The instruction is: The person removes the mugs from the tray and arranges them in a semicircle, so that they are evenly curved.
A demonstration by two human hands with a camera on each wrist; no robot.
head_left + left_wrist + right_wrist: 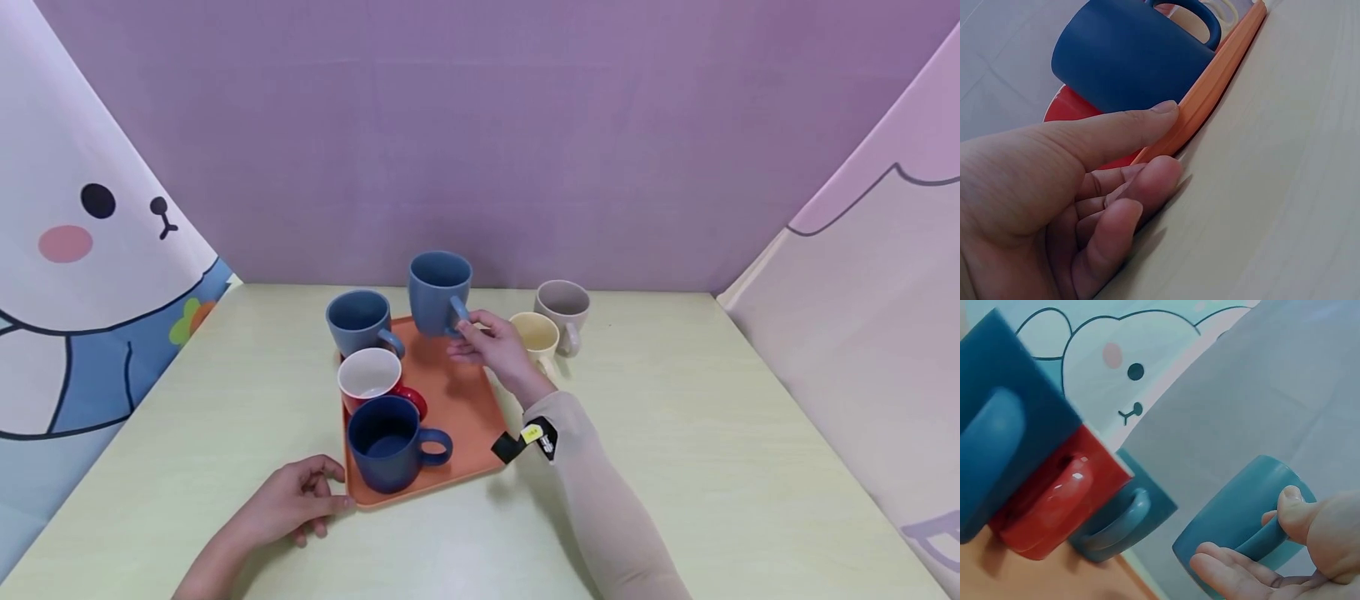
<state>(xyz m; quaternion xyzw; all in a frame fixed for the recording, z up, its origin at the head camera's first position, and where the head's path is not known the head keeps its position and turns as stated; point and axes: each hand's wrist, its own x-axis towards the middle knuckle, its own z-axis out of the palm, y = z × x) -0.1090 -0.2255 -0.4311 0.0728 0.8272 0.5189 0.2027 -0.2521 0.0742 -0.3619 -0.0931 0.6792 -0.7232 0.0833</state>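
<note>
My right hand (495, 346) holds a blue mug (435, 292) by its handle, upright over the far end of an orange tray (468, 417). In the right wrist view the thumb presses on top of the handle and the fingers lie under it. My left hand (296, 500) grips the tray's near left corner; in the left wrist view its thumb (1147, 122) lies on the rim, with curled fingers below. Along the tray's left side stand a navy mug (384, 450), a red mug with white inside (369, 375) and another blue mug (358, 321), handles turned right.
Right of the tray, a cream mug (536, 333) stands partly behind my right wrist, with a grey mug (562, 304) just beyond it. A purple cloth (480, 150) rises at the back of the pale table (712, 467). Printed cloths flank both sides.
</note>
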